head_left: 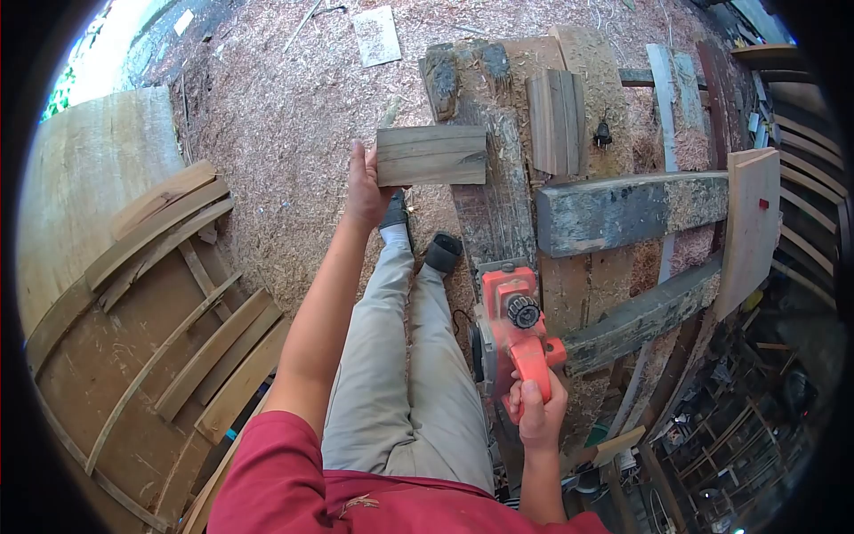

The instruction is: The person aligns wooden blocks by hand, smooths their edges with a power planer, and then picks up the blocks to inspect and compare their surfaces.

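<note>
Our left hand point(363, 182) pinches the block point(431, 156) by its near end, far end free over the plank point(498, 200); right hand point(536, 409) grips the planer point(516, 329).

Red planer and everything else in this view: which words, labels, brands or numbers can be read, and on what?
No readable text anywhere.
Red planer, black knob: any markings are too small and blurred.
Pale sheet on the ground: no legible lettering.
Small red patch on the upright board: unreadable.

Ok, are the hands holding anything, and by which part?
Left hand: the wooden block, by its left end. Right hand: the red power planer, by its rear handle.
</note>
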A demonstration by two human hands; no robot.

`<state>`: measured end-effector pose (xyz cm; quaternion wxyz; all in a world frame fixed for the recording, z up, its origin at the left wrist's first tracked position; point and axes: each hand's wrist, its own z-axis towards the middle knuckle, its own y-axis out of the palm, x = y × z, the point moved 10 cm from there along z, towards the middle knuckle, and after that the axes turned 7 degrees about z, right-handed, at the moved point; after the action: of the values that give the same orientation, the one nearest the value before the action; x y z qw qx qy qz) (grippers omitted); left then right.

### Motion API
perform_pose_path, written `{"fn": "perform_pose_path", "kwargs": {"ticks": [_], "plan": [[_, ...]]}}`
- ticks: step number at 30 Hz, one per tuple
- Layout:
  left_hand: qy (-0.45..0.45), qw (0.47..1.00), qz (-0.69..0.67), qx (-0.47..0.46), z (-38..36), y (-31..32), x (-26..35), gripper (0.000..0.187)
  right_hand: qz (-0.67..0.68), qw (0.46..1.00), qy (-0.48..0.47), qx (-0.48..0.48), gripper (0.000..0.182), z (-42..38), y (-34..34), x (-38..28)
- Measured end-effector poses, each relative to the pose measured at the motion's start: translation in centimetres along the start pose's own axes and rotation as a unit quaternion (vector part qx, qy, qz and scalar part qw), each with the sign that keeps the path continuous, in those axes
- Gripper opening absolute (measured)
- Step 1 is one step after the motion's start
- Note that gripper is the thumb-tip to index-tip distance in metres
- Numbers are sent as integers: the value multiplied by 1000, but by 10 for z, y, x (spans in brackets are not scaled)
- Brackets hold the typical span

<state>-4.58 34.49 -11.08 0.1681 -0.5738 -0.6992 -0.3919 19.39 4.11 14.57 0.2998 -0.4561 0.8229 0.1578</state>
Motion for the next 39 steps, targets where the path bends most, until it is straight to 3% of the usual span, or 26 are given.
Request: {"fn": "perform_pose_path", "kwargs": {"ticks": [16, 22, 26, 29, 33, 34, 37, 39], "plan": [[-1, 999, 30, -22, -12, 10, 1, 95, 10, 1000, 24, 1, 31, -4, -4, 17], [-13, 993, 120, 14, -28, 8, -25, 66, 14, 1000, 11, 10, 30, -4, -14, 20], [-5, 994, 109, -25, -73, 45, -15, 40, 39, 999, 13, 25, 30, -6, -26, 26], [23, 964, 264, -33, -89, 59, -11, 35, 48, 998, 12, 31, 30, -7, -36, 30], [189, 847, 498, 3, -85, 55, 7, 30, 54, 998, 0, 43, 30, -9, -49, 34], [112, 903, 413, 20, -82, 48, -3, 30, 59, 997, -1, 46, 30, -10, -52, 36], [143, 862, 486, -13, -95, 79, 12, 27, 71, 996, 0, 56, 29, -13, -59, 40], [218, 783, 581, -45, -115, 107, 25, 20, 79, 995, 8, 63, 29, -15, -64, 45]]}}
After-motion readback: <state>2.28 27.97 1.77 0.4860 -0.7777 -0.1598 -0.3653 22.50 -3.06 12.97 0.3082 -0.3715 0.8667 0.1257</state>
